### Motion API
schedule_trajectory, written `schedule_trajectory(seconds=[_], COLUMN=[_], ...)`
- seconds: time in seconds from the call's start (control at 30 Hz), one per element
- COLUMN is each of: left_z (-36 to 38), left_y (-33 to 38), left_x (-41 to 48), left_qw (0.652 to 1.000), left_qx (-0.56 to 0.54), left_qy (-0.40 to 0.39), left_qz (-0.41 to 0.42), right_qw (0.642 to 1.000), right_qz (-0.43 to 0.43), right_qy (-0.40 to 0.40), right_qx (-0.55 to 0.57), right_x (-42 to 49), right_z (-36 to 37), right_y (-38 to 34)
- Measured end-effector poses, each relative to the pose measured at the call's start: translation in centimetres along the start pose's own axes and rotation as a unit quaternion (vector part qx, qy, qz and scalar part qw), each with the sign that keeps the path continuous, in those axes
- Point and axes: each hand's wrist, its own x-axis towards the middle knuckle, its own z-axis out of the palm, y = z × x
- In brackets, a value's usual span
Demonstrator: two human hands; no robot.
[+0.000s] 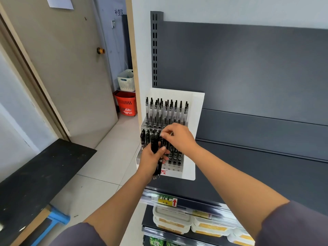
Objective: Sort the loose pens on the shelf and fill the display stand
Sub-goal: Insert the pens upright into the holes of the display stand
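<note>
Black plastic click pens (154, 144) gripped in our left hand (150, 159) supply our right hand (179, 137) just above, pinching one for the white slotted display stand (197, 112).

1. White display stand (197, 110) stands at the left end of the dark grey shelf (257, 171).
2. Back rows: clear-barrel pens (166, 110), upright, black tops.
3. Front rows: black pens (175, 154) standing in the holes.
4. Left hand (150, 159) grips a pen bundle (154, 145), tips down, in front of the stand's left side.
5. Right hand (180, 137) is over the stand's middle. Thumb and fingers pinch the top of a single pen (166, 143); can't tell if its tip is in a hole.
6. Shelf edge: yellow price label (166, 200) with red arrow. Lidded boxes (171, 216) on the shelf below.
7. Far left, on the floor past the door (71, 68): orange basket (126, 103), with white basket (126, 79) above it.
</note>
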Motion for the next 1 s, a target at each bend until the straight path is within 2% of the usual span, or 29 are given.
schedule_trajectory(seconds=[0.17, 0.3, 0.4, 0.6, 0.7, 1.0], left_z=[-0.2, -1.0, -1.4, -1.4, -1.7, -2.5], left_y=[0.0, 0.1, -0.2, -0.1, -0.1, -1.3], left_x=[0.0, 0.1, 0.2, -0.3, -0.2, 0.6], left_qw=[0.997, 0.995, 0.996, 0.995, 0.996, 0.998], left_qx=[0.010, 0.014, 0.024, 0.078, 0.062, 0.035], left_qy=[0.065, 0.100, 0.091, 0.065, 0.064, 0.046], left_qz=[0.030, 0.024, -0.001, 0.020, 0.027, -0.006], right_qw=[0.996, 0.997, 0.996, 0.987, 0.977, 0.978], right_qz=[0.031, 0.033, 0.022, 0.024, 0.003, -0.016], right_qy=[0.035, 0.066, 0.079, 0.063, 0.048, 0.036], right_qx=[0.072, 0.038, -0.016, -0.146, -0.207, -0.206], right_x=[0.3, 0.3, 0.2, -0.1, 0.3, 0.3], right_z=[-0.7, -1.1, -1.0, 0.2, 0.5, 1.7], right_y=[-0.6, -0.7, -0.5, 0.2, 0.7, 1.3])
